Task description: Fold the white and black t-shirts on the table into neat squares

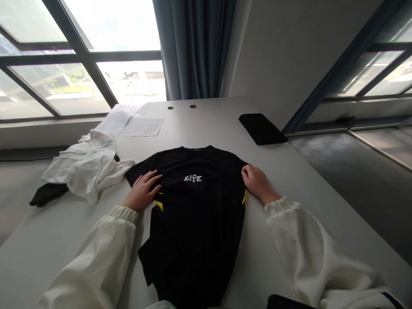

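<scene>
A black T-shirt (199, 214) lies front up on the white table, its collar pointing away from me. White lettering crosses its chest, and yellow marks show at both sides. On the left sleeve area my left hand (142, 191) rests flat with its fingers apart. My right hand (257, 182) is at the other sleeve, its fingers curled in and closed on the cloth's edge. Lower down on the left, part of the fabric sticks out in a folded corner. The shirt's near end runs out of view at the bottom.
Crumpled white clothes (85, 165) with a black piece (48, 194) lie at the left edge of the table (206, 124). Behind them are paper sheets (141, 127). A flat black item (262, 128) lies at the back right. A dark object (286, 302) shows at the bottom edge.
</scene>
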The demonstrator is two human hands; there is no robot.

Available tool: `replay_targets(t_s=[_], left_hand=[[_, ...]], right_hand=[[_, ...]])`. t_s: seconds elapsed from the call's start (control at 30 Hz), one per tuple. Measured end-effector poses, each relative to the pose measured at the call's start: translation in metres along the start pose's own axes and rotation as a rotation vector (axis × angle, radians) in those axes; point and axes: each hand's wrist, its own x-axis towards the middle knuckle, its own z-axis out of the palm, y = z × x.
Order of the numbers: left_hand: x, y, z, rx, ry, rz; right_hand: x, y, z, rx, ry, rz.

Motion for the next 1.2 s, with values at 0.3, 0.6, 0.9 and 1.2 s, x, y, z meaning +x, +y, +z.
replay_targets(t_s=[0.3, 0.6, 0.9, 1.2], left_hand=[[0.000, 0.000, 0.001, -0.003, 0.014, 0.006], [0.000, 0.000, 0.001, -0.010, 0.016, -0.002], [0.001, 0.002, -0.002, -0.017, -0.003, -0.013], [0.002, 0.004, 0.000, 0.005, 0.006, -0.027]], right_hand=[[0.001, 0.002, -0.004, -0.012, -0.022, -0.012], [0.004, 0.010, -0.005, 0.032, -0.008, 0.030], [0.011, 0.017, -0.001, 0.052, 0.016, 0.052], [0.021, 0.023, 0.000, 0.066, 0.008, 0.059]])
